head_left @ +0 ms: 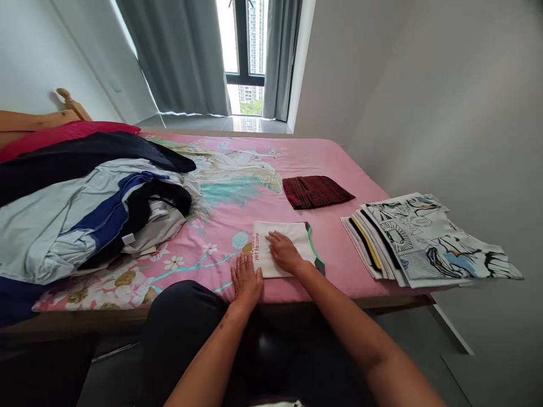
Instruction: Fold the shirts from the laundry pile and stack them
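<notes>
A folded white T-shirt (pixel 299 240) with red lettering and a green-and-dark neckline lies flat on the bed near its front edge. My right hand (pixel 283 250) rests palm down on top of the shirt, fingers spread. At the shirt's left edge, my left hand (pixel 247 277) lies flat, partly on the pink sheet, with its fingers stretched out. Just beyond the shirt is a folded red plaid garment (pixel 316 191). To the right sits a stack of folded clothes (pixel 428 237), topped by a white piece with black line drawings.
A loose heap of clothes (pixel 85 209) in white, blue and black covers the left of the bed. Pink patterned bedding (pixel 229 209) spreads between heap and stack. Behind are grey curtains (pixel 182 56) and a window (pixel 244 62); a wall (pixel 466 113) stands at right.
</notes>
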Demonstrator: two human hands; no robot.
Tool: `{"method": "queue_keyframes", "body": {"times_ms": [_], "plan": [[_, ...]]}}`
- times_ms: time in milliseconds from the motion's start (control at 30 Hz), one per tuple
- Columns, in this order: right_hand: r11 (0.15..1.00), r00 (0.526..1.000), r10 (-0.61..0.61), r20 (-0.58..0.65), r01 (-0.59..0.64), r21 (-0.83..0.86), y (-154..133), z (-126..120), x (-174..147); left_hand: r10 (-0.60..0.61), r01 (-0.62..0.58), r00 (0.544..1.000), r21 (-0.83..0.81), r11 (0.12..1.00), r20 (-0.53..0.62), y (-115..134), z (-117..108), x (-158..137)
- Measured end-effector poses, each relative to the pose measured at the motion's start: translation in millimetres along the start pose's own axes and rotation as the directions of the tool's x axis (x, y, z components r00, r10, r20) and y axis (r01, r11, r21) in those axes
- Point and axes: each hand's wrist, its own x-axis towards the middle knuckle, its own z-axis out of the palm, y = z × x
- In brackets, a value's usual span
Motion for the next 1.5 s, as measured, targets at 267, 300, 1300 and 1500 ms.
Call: {"method": "queue_keyframes", "body": {"times_ms": [267, 300, 1300, 1500], "plan": [[0.988, 0.989, 0.149, -0.004, -0.149, -0.041, 10.9, 12.4, 89.0, 0.017, -0.019, 0.996, -0.022, 1.000, -0.090, -7.0, 7.4, -23.8], [0.985, 0.987, 0.163, 0.003, -0.163, -0.052, 12.0, 14.7, 97.2, 0.005, -0.009, 0.995, -0.033, 0.999, -0.101, -7.4, 8.2, -24.3], [0.984, 0.988, 0.155, -0.012, -0.156, -0.090, -0.7, 38.1, 137.2, -0.172, 0.150, 0.980, -0.195, 0.969, -0.101, -13.7, -3.1, -6.5], [0.976, 0.986, -0.034, -0.166, 0.068, 0.205, -4.3, 21.6, 66.0, -0.187, 0.164, 0.978, -0.216, 0.963, -0.091, -21.4, -10.0, 9.6]]}}
